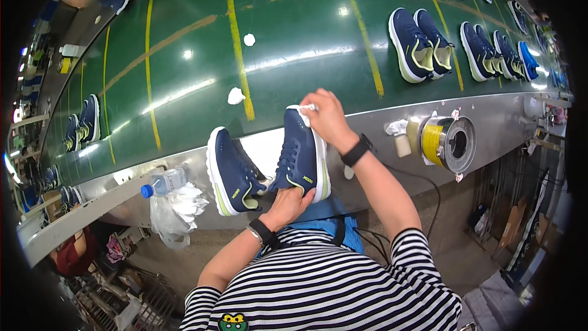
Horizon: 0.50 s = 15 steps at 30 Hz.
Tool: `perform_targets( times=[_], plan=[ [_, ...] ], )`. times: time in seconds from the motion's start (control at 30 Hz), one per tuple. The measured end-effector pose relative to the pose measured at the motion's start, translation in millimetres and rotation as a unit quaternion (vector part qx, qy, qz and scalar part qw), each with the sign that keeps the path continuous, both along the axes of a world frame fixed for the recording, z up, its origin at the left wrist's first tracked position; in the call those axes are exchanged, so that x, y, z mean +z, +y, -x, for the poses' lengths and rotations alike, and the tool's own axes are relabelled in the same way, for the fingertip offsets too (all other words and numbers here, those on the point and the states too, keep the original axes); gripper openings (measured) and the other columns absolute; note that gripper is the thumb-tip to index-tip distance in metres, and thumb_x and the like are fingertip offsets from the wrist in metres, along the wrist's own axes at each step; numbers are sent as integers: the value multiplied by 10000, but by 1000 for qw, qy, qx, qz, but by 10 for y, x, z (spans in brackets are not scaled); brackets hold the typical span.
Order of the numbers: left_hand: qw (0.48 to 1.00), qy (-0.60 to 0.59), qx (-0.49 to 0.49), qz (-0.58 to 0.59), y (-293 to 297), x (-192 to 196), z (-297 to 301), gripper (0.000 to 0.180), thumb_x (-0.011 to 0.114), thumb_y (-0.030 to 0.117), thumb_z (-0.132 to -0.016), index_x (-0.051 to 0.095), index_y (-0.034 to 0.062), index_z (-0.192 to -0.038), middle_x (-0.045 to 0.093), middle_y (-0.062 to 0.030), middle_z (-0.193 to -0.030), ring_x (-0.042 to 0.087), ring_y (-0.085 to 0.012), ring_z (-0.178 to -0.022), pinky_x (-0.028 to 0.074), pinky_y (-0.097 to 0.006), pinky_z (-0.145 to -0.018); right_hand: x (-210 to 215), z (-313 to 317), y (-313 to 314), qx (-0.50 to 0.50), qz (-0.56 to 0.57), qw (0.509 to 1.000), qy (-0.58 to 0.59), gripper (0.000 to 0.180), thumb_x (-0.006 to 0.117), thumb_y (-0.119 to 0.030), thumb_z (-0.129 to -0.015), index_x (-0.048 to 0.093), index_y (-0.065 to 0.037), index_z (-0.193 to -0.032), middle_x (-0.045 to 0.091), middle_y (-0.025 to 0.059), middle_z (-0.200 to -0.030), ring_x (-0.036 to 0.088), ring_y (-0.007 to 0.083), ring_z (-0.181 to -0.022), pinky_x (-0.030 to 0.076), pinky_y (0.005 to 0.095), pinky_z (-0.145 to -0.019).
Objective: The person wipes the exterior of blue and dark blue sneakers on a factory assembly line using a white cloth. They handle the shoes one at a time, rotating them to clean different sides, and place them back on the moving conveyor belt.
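My left hand (288, 206) grips a navy sneaker (296, 153) with a white sole by its heel end, toe pointing away from me. At that shoe's toe, my right hand (328, 119) pinches a small white wad (309, 108), which looks like tissue or cloth, against the edge of the sole. Just to the left stands the matching sneaker (233, 168), touched by neither hand. Between the two shoes a white sheet (262, 152) shows on the metal edge.
A green conveyor belt (190, 79) with yellow lines carries several pairs of sneakers (419, 43) and crumpled white wads (236, 95). Along its metal edge are a bottle (165, 182), a plastic bag of white tissues (182, 208), a round metal container (458, 145) and a pale block (402, 146).
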<state>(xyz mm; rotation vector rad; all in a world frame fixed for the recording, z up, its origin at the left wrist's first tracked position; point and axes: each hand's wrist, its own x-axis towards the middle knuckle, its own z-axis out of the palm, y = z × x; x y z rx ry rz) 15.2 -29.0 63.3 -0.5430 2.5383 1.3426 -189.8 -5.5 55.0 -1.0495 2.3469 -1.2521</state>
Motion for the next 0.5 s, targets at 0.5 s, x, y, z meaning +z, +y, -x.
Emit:
perform_targets(
  times=[0.5],
  plan=[
    [999, -45, -9, 11, 2, 49, 16, 321, 538, 202, -832, 535, -60, -645, 545, -239, -637, 550, -398, -623, 430, -437, -577, -41, -1023, 977, -53, 67, 996, 11, 160, 601, 3, -678, 620, -86, -809, 492, 43, -737, 448, 239, -746, 354, 330, -666]
  ],
)
